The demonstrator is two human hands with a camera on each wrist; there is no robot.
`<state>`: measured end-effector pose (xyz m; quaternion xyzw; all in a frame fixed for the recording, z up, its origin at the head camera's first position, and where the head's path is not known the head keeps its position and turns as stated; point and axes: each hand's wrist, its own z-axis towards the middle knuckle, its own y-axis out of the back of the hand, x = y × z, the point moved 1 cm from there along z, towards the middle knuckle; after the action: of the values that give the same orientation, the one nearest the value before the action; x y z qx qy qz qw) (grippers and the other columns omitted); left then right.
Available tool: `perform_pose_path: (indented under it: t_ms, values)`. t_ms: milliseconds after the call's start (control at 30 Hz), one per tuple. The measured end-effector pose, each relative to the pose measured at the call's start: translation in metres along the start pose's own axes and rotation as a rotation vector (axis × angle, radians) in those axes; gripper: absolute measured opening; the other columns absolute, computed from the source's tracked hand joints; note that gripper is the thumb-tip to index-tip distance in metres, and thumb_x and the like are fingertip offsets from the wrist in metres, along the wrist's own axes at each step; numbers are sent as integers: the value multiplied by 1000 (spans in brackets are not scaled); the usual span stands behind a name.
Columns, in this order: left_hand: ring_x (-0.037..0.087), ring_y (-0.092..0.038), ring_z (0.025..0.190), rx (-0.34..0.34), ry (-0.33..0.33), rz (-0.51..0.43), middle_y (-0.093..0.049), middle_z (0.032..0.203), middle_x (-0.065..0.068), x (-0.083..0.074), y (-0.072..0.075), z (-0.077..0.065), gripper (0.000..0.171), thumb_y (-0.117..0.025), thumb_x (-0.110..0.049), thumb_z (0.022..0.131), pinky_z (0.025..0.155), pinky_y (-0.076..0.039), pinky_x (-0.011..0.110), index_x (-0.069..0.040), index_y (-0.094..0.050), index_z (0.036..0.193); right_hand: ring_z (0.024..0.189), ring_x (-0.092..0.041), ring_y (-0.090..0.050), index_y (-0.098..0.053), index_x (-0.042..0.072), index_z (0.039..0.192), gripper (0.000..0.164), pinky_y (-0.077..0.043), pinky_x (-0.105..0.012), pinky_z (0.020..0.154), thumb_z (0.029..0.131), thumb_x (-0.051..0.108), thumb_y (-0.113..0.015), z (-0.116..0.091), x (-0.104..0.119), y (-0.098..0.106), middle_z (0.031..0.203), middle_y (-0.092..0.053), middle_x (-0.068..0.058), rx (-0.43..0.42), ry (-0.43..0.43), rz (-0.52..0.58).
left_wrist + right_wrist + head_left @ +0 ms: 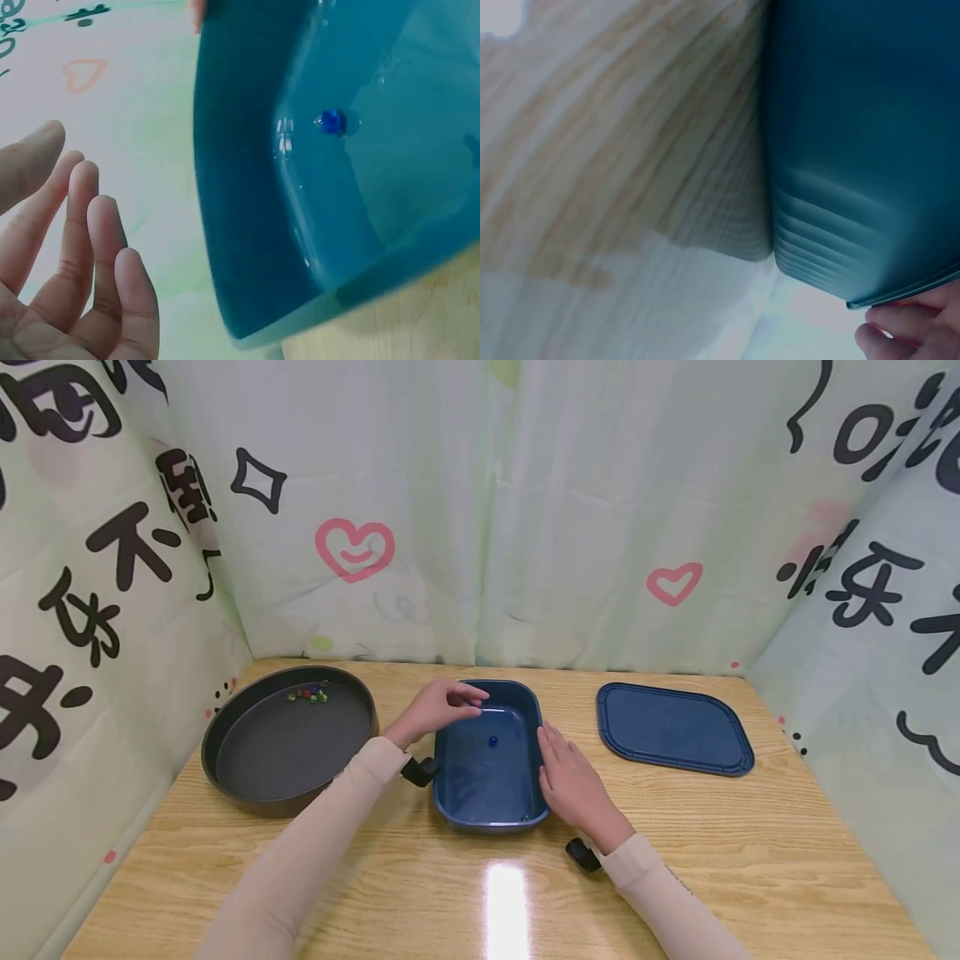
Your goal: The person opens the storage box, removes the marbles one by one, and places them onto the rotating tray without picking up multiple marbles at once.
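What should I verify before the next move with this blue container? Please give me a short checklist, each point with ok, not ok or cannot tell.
1. Left hand free: ok; nothing shows between thumb and fingers.
2. Right hand at the blue container: ok; its fingers lie against the right side.
3. Container uncovered: ok; the blue lid lies apart, to the right.
4. Dark blue marble in sight: ok; it sits on the container's floor.
5. Other marbles inside the round dark pan: ok; grouped toward its far right.
6. Container dry: cannot tell; its floor shines.

A wooden table (420, 893) bears a pan (285, 756), blue tub (480, 793) and lid (675, 728).
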<state>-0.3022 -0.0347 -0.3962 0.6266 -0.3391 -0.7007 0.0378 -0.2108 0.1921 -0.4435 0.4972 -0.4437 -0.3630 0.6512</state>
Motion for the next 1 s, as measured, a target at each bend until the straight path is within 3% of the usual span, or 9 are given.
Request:
perform_pose_path:
  t_ms: [233, 400, 633, 833, 1000]
  values:
    - [22, -60, 93, -41, 13, -31, -67, 111, 12, 5, 16, -10, 31, -65, -15, 88, 79, -52, 29, -7, -66, 118, 141, -34, -28, -27, -7, 144, 55, -29, -51, 111, 96, 14, -44, 2, 3, 2, 153, -26, -22, 32, -10, -37]
    - [26, -59, 102, -74, 47, -71, -66, 117, 13, 10, 31, -17, 32, -65, -18, 89, 87, -52, 38, -8, -65, 120, 140, -35, -29, -28, -9, 143, 55, -29, -52, 111, 96, 15, -45, 3, 8, 6, 152, -27, -23, 48, -26, -35]
    - [28, -58, 106, -153, 41, -61, -65, 119, 15, 17, 63, -28, 32, -62, -19, 91, 89, -49, 40, -9, -64, 121, 141, -35, -29, -27, -9, 143, 55, -29, -51, 111, 97, 14, -44, 3, 9, 2, 152, -26, -24, 40, -47, -31]
    - [29, -56, 109, -214, 90, -102, -62, 122, 18, 30, 92, -39, 35, -62, -21, 91, 96, -45, 43, -8, -62, 125, 140, -36, -30, -27, -9, 143, 55, -30, -51, 111, 96, 13, -44, 2, 7, -1, 152, -27, -24, 15, -44, -13]
    - [9, -59, 98, -273, 104, -119, -62, 121, 17, 45, 111, -47, 40, -64, -25, 90, 96, -46, 36, -7, -61, 125, 140, -36, -30, -28, -10, 143, 55, -30, -52, 110, 95, 12, -45, 3, 6, -2, 151, -27, -24, 1, -38, -5]
